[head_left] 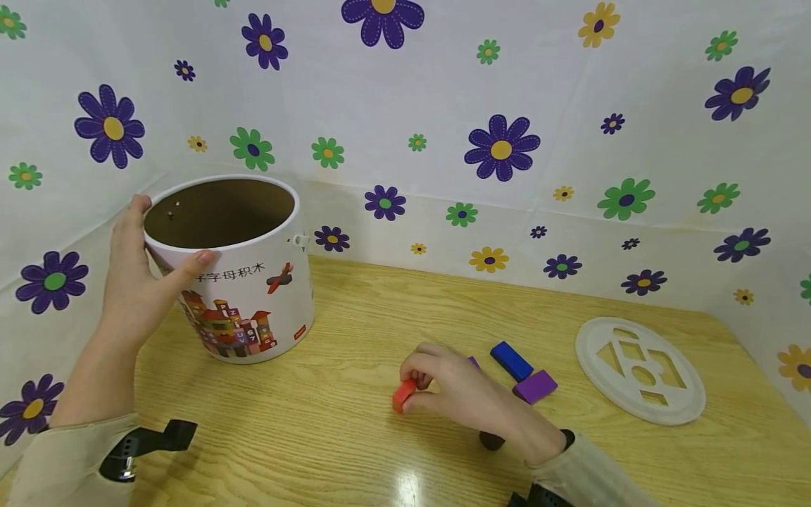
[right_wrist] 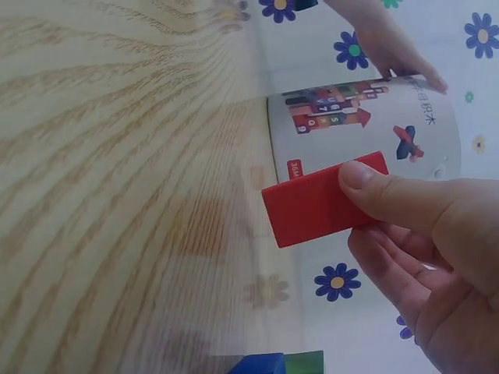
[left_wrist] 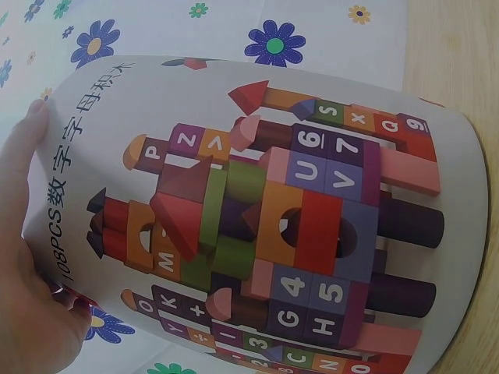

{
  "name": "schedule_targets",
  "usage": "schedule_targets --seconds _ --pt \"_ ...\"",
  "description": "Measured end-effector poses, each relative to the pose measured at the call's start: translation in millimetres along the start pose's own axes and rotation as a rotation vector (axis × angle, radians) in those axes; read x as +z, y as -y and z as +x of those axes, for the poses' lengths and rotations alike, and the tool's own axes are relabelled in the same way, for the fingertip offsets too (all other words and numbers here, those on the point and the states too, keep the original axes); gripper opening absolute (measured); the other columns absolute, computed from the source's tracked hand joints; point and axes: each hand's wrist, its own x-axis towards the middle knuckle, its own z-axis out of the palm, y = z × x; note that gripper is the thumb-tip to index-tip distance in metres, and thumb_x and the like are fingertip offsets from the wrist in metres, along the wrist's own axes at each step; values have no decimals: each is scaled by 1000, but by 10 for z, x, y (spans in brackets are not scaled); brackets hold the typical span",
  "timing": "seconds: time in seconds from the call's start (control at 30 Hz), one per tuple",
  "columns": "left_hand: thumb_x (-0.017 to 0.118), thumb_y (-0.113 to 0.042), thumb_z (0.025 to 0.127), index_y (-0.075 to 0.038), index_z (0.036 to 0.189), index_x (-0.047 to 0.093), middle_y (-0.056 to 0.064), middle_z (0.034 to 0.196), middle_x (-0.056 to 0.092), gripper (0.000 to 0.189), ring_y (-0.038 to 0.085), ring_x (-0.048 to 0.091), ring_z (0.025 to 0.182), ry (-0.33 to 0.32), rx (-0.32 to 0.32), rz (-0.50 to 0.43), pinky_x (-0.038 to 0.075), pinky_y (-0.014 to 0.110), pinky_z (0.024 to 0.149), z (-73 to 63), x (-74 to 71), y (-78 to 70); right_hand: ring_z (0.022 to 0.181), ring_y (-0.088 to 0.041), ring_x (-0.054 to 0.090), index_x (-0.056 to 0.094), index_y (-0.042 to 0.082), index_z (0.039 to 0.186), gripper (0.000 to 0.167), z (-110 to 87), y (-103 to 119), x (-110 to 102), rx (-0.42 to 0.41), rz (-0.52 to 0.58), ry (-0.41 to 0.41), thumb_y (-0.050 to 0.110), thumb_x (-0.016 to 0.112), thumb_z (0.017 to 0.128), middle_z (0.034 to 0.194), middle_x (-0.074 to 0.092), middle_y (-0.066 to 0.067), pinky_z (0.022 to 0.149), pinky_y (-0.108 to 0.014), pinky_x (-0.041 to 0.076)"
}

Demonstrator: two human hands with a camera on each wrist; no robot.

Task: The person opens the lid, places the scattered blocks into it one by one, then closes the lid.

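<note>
My left hand [head_left: 136,282] grips the upper side of a white block bucket [head_left: 253,310], thumb on its front just under the rim and fingers at the far left. The bucket stands upright on the table; printed toy blocks [left_wrist: 312,234] fill its side in the left wrist view. Only part of its dark inside shows. My right hand [head_left: 450,387] pinches a flat red rectangular block [right_wrist: 320,204] between thumb and fingers, to the right of the bucket and close above the table. A blue block [head_left: 511,361] and a purple block [head_left: 535,386] lie beyond the right hand.
A white round plate with cut-out shapes [head_left: 592,352] lies on the wooden table [head_left: 355,310] at the right. A purple edge [head_left: 473,361] peeks out behind the right hand. A green block [right_wrist: 306,362] shows in the right wrist view. Flower-patterned cloth [head_left: 418,91] encloses the table.
</note>
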Motion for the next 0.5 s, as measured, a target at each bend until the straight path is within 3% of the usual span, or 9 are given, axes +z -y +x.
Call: schedule_targets --seconds 0.23,0.5 --pt "70 -29 84 -29 154 3 -1 159 4 97 22 3 144 1 -7 -3 4 51 113 -2 -7 5 87 -6 61 65 12 100 19 19 28 -3 -11 43 -66 7 73 84 95 56 7 76 -23 53" --pt "71 -28 84 -30 153 5 0 158 6 96 22 4 144 1 -3 -10 4 52 113 3 -5 5 87 -8 62 66 10 102 20 76 58 -10 -113 42 -188 5 73 84 96 60 4 74 -23 55"
